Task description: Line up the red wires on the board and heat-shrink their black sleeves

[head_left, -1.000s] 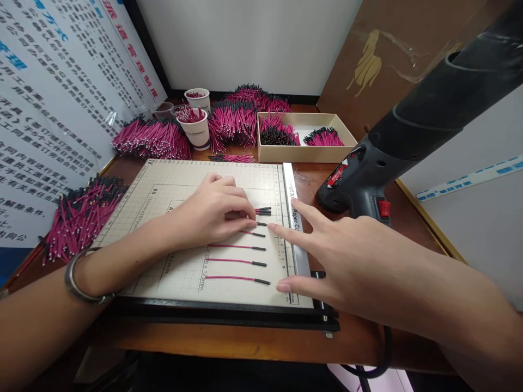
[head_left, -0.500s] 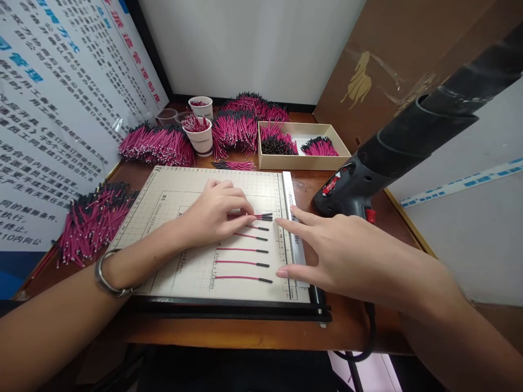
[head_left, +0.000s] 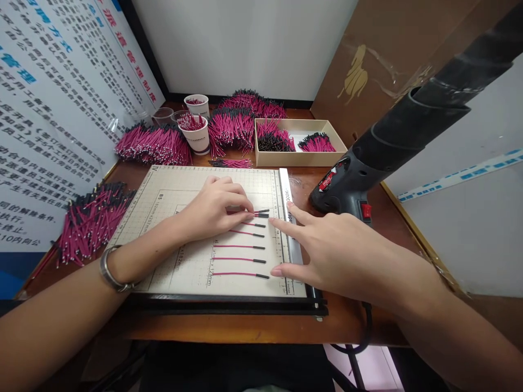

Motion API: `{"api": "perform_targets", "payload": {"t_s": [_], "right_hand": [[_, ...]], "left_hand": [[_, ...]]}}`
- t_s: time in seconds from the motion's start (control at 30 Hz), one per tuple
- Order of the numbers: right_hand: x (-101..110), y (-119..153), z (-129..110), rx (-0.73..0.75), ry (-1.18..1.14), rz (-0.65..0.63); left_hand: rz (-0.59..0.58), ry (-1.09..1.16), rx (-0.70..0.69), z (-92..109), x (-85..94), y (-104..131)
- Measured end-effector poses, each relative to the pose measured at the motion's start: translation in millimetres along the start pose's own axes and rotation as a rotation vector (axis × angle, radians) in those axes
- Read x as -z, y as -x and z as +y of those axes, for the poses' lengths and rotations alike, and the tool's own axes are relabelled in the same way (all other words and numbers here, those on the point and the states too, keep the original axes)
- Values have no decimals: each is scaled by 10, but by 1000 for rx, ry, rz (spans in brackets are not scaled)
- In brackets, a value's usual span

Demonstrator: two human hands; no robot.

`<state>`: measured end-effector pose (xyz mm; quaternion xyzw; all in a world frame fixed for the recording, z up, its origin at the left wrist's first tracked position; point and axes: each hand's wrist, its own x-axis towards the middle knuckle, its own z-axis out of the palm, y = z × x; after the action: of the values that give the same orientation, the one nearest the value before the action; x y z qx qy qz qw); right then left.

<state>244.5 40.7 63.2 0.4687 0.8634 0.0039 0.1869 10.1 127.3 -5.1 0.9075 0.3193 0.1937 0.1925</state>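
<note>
While my left hand (head_left: 220,206) is closed down into a pinch, thumb against fingers, it's got a little bunch of pink wires (head_left: 263,215) over the cutter board (head_left: 192,179), black ends poking out to the right. My right hand (head_left: 330,245) is spread pretty wide and not gripping anything. Its index fingertip is right near those black ends, another finger is at the metal strip (head_left: 285,188), and the thumb is just beside the black end of the nearest loose wire. Five loose wires (head_left: 259,261) sit spaced out in a column on the board, black ends to the right, the top couple running back toward my left hand.

Behind the board on the wooden surface (head_left: 261,329) I've got heaps of wires (head_left: 232,128), two paper cups (head_left: 198,140) with more in them, and a shallow box (head_left: 302,159). The black hand tool (head_left: 347,174) with the red switch is off to the right.
</note>
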Motion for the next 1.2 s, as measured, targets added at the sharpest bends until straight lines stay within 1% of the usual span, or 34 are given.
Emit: {"api": "perform_targets", "payload": {"t_s": [0.13, 0.23, 0.4, 0.5, 0.6, 0.7, 0.8, 0.97, 1.07, 1.2], "right_hand": [[-22, 12, 19, 15, 17, 28], [-52, 25, 42, 25, 20, 45], [-72, 8, 63, 30, -4, 52], [-63, -17, 76, 13, -27, 49], [-78, -30, 93, -34, -64, 80], [-148, -25, 98, -79, -105, 117], [-258, -11, 81, -104, -184, 112], [-413, 1, 43, -87, -264, 126], [-439, 1, 41, -75, -263, 140], [-432, -4, 47, -58, -277, 119]], "left_hand": [[-13, 6, -8, 9, 34, 14], [-21, 6, -52, 12, 49, 23], [28, -68, -105, -13, 38, 31], [44, -115, -127, -18, 39, 35], [46, -116, -139, -7, 50, 41], [31, -81, -128, 8, 63, 46], [13, -49, -111, 18, 66, 40], [3, -42, -99, 22, 56, 8], [1, -59, -108, 21, 51, 2], [-8, -106, -134, 30, 67, -2]]}}
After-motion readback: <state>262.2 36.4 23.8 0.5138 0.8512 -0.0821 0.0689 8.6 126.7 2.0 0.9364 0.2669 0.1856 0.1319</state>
